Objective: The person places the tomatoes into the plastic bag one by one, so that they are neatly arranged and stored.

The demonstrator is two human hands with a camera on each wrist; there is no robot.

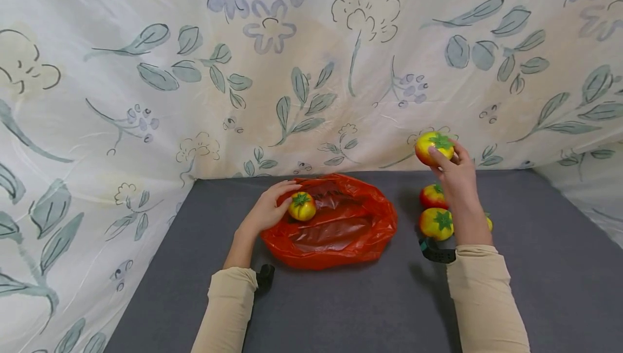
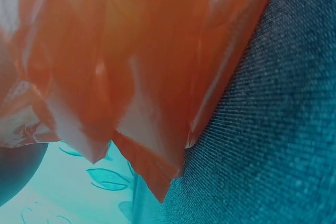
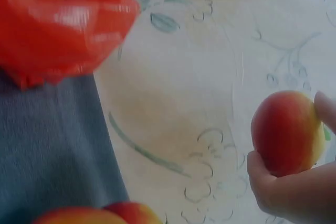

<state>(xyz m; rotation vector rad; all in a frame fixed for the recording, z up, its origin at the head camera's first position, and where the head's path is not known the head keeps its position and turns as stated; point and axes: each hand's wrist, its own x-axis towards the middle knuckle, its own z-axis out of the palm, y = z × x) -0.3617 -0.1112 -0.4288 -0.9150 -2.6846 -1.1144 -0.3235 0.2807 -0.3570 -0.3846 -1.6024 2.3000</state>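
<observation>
**Bag at centre, fruit to its right**

The red plastic bag lies mid-surface on the grey cloth-covered surface, before the flowered fabric backdrop. A yellow-red toy tomato with a green top sits in the bag's left part, the left hand touching it. Right of the bag, well apart, lie loose toy tomatoes, perhaps three, one partly hidden behind the wrist. Above them the right hand holds a raised toy tomato.
</observation>
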